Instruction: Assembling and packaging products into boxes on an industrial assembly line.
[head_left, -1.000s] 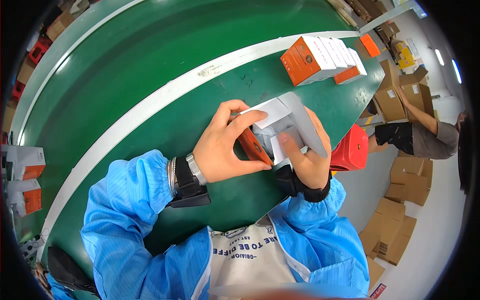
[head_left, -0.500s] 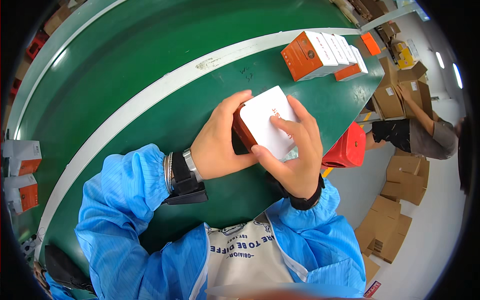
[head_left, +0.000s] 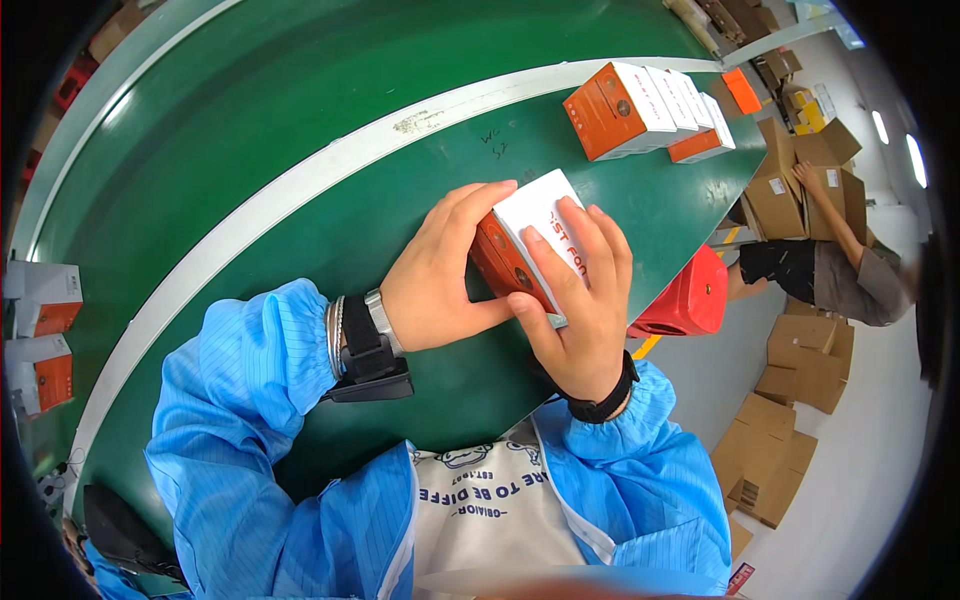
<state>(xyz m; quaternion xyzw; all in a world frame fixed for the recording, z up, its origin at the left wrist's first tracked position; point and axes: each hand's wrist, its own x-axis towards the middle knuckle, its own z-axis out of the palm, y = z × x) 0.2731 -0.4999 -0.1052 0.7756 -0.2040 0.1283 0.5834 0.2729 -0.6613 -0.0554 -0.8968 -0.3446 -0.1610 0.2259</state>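
A small white and orange carton (head_left: 540, 203) is held between both hands above the green table, tilted so that its white face and an orange side show. My left hand (head_left: 440, 270) wraps its left side, thumb along the lower edge and fingers at the upper left corner. Across the white face lie the fingers of my right hand (head_left: 580, 320), with the thumb near the lower orange edge. The far right side of the carton is hidden by the right fingers.
Several similar white and orange cartons (head_left: 618, 112) stand in a row at the back right, beside an orange block (head_left: 741, 91). A green belt (head_left: 330, 70) runs behind a white rail (head_left: 262, 220). More cartons (head_left: 52, 385) sit far left. At right are a red stool (head_left: 690, 295), brown boxes (head_left: 765, 455) and a co-worker (head_left: 860, 270).
The carton has turned in my hands, showing more of its orange side. My right fingers have shifted from its right edge onto the white face.
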